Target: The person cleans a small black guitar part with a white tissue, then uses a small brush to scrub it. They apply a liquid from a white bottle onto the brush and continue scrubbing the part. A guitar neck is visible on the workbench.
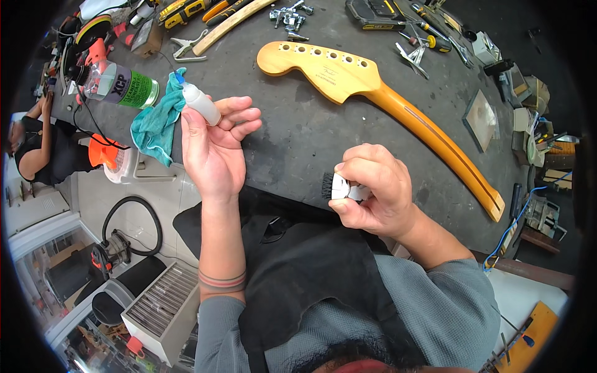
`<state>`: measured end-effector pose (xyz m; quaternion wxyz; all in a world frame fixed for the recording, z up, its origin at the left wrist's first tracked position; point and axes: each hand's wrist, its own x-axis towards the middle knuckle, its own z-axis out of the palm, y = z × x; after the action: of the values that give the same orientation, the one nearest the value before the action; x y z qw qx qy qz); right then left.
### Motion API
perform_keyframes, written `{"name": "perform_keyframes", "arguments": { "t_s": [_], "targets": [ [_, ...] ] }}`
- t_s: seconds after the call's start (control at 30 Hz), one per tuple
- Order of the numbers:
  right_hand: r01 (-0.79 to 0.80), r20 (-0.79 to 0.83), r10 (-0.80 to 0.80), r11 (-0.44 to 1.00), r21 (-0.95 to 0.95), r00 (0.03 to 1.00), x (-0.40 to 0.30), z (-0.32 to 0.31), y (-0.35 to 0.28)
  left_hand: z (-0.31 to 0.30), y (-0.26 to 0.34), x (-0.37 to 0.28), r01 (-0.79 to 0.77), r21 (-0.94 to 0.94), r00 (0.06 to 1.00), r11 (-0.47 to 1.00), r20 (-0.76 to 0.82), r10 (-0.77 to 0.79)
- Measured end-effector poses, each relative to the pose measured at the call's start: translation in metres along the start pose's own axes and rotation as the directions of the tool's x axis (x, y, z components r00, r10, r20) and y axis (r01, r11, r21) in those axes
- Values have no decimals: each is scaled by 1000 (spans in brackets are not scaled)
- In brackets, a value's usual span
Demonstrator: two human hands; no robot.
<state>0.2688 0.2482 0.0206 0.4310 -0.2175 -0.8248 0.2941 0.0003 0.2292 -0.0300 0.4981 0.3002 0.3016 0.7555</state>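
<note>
My left hand point(214, 140) holds a small white squeeze bottle point(201, 103) with a blue tip between thumb and palm, its fingers partly spread, above the bench edge. In my right hand point(378, 186), thumb and fingers pinch a small white brush point(341, 186) whose black bristles face left. Beyond both hands an electric guitar neck point(419, 119) lies on the dark bench with the back of its headstock point(322, 70) up; the tuner holes hold no tuners. A teal cloth point(161, 123) lies left of my left hand, beside a clear bottle of cleaner and degreaser point(119, 86).
Loose metal tuning machines point(289, 18), a spring clamp point(188, 48) and a wooden strip point(228, 25) lie at the back. Another clamp point(414, 58) and a screwdriver point(438, 43) are at the back right. A flat sharpening plate point(480, 120) lies right. Another person point(46, 144) is at far left.
</note>
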Motion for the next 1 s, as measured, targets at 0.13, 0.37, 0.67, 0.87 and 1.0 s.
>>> {"name": "perform_keyframes", "arguments": {
  "t_s": [0.13,0.37,0.67,0.87,1.0],
  "targets": [
    [-1,-1,1,1000,7,1000,1,0,0,1,0,0,-7,17,1000,1000,-3,7],
    [-17,4,17,1000,9,1000,-1,0,0,5,1,0,-14,15,998,1000,-62,14],
    [-7,-1,7,1000,-4,1000,-1,1,1,5,1,0,-13,5,998,1000,-58,14],
    [-12,4,12,1000,1,1000,-1,2,0,5,2,0,-13,24,998,1000,-67,15],
    [-21,0,21,1000,17,1000,-1,2,0,7,2,1,-14,28,998,999,-67,16]
  ]
}}
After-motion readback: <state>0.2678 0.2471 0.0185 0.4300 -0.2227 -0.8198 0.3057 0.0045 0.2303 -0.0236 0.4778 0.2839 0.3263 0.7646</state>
